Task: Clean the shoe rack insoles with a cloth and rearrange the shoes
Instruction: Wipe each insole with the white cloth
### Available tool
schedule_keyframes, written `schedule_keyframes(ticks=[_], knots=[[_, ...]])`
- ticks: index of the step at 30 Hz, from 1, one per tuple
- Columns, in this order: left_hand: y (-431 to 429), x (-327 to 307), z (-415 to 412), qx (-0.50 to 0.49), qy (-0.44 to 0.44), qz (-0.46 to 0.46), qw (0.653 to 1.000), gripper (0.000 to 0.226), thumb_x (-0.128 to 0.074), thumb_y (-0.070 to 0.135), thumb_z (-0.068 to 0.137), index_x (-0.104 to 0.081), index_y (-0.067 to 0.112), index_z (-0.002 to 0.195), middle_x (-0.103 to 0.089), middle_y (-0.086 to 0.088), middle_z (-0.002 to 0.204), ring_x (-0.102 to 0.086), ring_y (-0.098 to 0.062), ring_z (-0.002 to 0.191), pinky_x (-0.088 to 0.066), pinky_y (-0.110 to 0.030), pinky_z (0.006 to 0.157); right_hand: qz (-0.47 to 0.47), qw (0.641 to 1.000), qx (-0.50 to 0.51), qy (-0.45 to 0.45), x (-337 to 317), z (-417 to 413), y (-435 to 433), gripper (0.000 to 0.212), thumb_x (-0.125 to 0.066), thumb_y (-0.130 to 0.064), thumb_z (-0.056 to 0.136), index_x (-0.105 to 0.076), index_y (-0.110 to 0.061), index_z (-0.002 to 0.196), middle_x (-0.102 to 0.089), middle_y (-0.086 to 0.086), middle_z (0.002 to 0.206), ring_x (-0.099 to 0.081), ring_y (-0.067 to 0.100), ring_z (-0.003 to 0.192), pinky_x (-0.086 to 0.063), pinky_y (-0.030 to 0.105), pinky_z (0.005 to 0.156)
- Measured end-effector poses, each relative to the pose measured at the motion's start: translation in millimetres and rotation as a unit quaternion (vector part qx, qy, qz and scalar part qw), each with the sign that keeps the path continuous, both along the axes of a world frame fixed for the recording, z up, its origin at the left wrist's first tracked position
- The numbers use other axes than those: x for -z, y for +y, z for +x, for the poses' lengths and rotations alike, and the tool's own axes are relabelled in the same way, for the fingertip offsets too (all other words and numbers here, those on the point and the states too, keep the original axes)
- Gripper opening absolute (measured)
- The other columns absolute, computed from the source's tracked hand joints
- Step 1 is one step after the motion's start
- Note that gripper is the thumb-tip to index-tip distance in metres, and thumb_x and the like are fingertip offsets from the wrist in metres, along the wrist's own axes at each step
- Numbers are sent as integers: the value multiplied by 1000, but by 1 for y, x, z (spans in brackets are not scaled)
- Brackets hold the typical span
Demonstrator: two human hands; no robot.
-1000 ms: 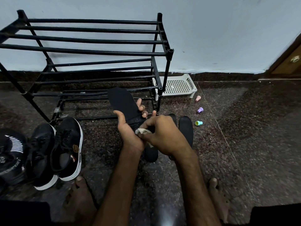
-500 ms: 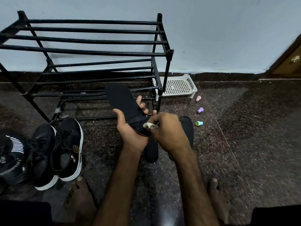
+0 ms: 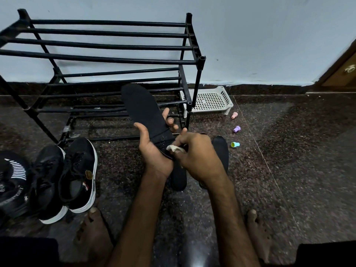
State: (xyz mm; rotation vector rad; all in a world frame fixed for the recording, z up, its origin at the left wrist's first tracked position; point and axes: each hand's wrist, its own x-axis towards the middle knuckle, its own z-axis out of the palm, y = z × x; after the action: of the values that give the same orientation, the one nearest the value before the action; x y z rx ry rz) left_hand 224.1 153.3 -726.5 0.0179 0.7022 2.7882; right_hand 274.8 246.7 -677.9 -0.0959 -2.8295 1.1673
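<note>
At frame centre the insole (image 3: pixel 142 110) is seen tipped slightly higher than before, its heel gripped by the left hand (image 3: pixel 154 153) so the face is presented. The cloth (image 3: pixel 173 148) is pinched by the right hand (image 3: pixel 200 157) against that heel for wiping.

Head-worn view, forward-down, near the hands (image 3: pixel 179 151)

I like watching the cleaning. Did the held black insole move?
Yes. The insole rose; its toe end now crosses higher rails of the shoe rack.
</note>
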Motion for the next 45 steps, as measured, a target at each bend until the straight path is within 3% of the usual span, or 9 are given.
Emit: schedule_keyframes(ticks=[8, 13, 17, 21, 26, 30, 35, 40, 45], knots=[[1, 0, 0, -10, 4, -26, 1000, 91, -22, 72, 93, -42, -1, 144, -51, -4, 93, -50, -16, 80, -50, -32, 79, 4, 999, 19, 35, 5, -3, 0, 11, -71, -15, 84, -78, -20, 90, -69, -5, 94, -64, 13, 91, -55, 37, 82], [2, 4, 0, -9, 6, 4, 1000, 94, -21, 75, 92, -42, -1, 145, -54, -3, 93, -53, -18, 85, -32, -44, 109, -25, 998, -51, 31, -2, -3, -5, 11, -72, -15, 85, -78, -20, 93, -70, -7, 93, -64, 9, 88, -54, 35, 82], [5, 5, 0, -18, -5, -6, 1000, 96, -18, 75, 92, -42, -2, 144, -58, -6, 98, -60, -20, 91, -53, -38, 89, 20, 998, 35, 47, 4, -4, -2, 12, -69, -13, 86, -77, -20, 92, -66, -4, 97, -64, 17, 89, -55, 40, 80], [7, 7, 2, -24, -10, 11, 1000, 98, -15, 78, 91, -45, 1, 144, -62, -5, 101, -62, -21, 97, -42, -50, 108, -28, 996, -70, 37, -2, -1, -8, 13, -71, -13, 85, -78, -18, 94, -69, -6, 99, -63, 11, 91, -54, 35, 83], [8, 7, 0, -16, -14, 1, 1000, 100, -15, 78, 89, -45, -1, 142, -63, -8, 104, -62, -25, 104, -49, -42, 101, 42, 996, 49, 63, 7, -5, -3, 13, -67, -15, 88, -77, -16, 96, -66, -1, 97, -62, 17, 89, -52, 39, 79], [12, 10, 1, -17, -16, -7, 1000, 103, -12, 81, 87, -47, 1, 142, -65, -8, 111, -62, -25, 108, -34, -54, 114, -45, 996, -56, 60, 2, -3, -8, 12, -70, -13, 86, -78, -17, 95, -70, -4, 98, -62, 7, 93, -53, 29, 85], [13, 8, -1, -15, -42, -28, 999, 102, -11, 80, 87, -43, 1, 144, -65, -13, 123, -63, -28, 114, -46, -42, 103, 18, 994, 69, 85, 11, -9, -5, 14, -67, -14, 88, -76, -19, 97, -66, -1, 96, -62, 17, 88, -53, 38, 78], [12, 14, -2, -3, -75, -16, 997, 107, -9, 86, 82, -40, 6, 147, -58, -14, 138, -58, -30, 125, -37, -48, 112, -42, 997, -50, 37, 4, -7, -10, 14, -70, -13, 85, -78, -17, 95, -73, -2, 97, -65, 10, 92, -54, 34, 85], [15, 10, 0, 12, -62, -22, 998, 103, -10, 85, 81, -37, 11, 148, -56, -14, 140, -55, -32, 128, -35, -49, 114, 35, 994, 69, 71, 11, -15, -11, 15, -65, -13, 90, -76, -15, 101, -68, 2, 105, -63, 18, 95, -53, 37, 84]])
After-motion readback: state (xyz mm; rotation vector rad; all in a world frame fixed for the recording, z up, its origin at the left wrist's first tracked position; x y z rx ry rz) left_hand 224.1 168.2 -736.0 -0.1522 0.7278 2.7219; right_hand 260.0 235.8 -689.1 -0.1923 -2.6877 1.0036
